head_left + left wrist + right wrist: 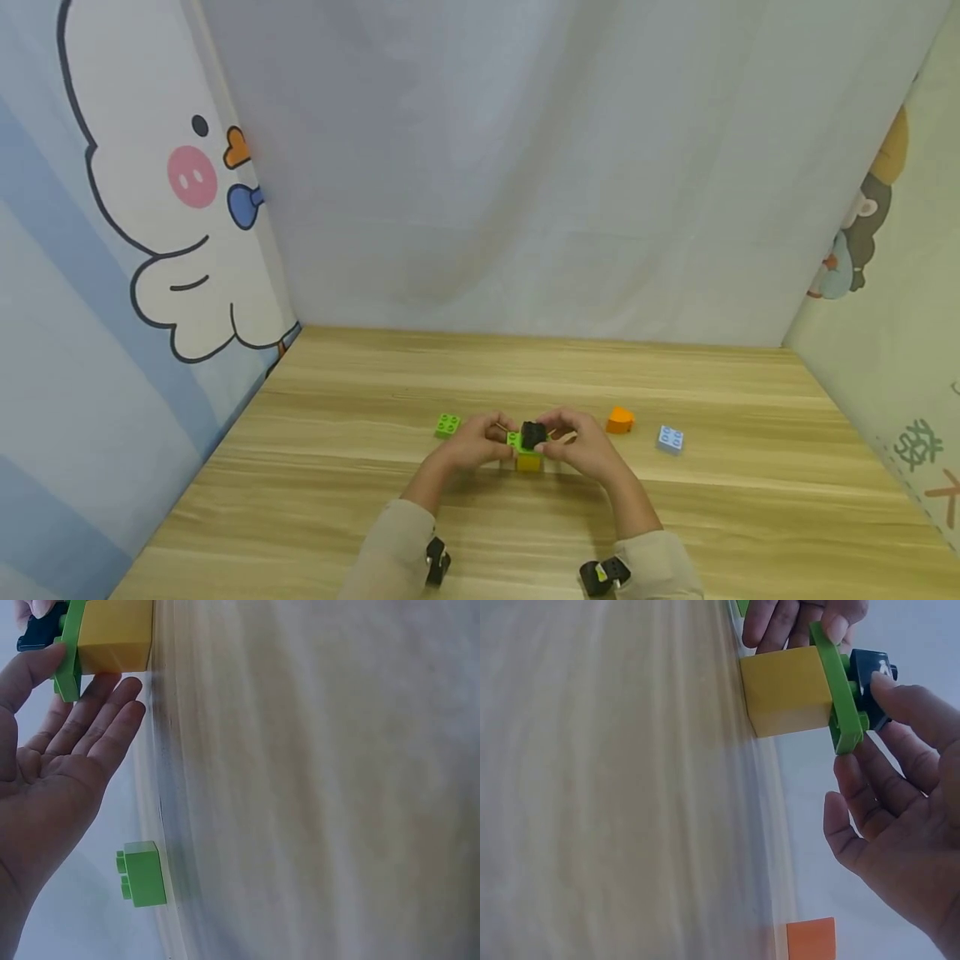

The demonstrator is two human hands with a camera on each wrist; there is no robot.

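A small stack stands on the wooden table [525,533]: a yellow brick [528,463] below, a green plate [516,441] on it, and a dark blue brick [533,433] on top. My left hand [468,448] steadies the stack with straight fingers [97,724] beside the yellow brick [116,634], its thumb tip touching the green plate [71,656]. From the other side my right hand [583,443] pinches the dark blue brick [870,682] on the green plate [840,701]. Its other fingers [855,825] hang loose below the yellow brick [787,690].
A green brick [447,425] [142,874] lies just left of my left hand. To the right of my right hand lie an orange piece [619,420] [810,939] and a light blue brick [670,438]. Cloth walls close in the table at the back and both sides.
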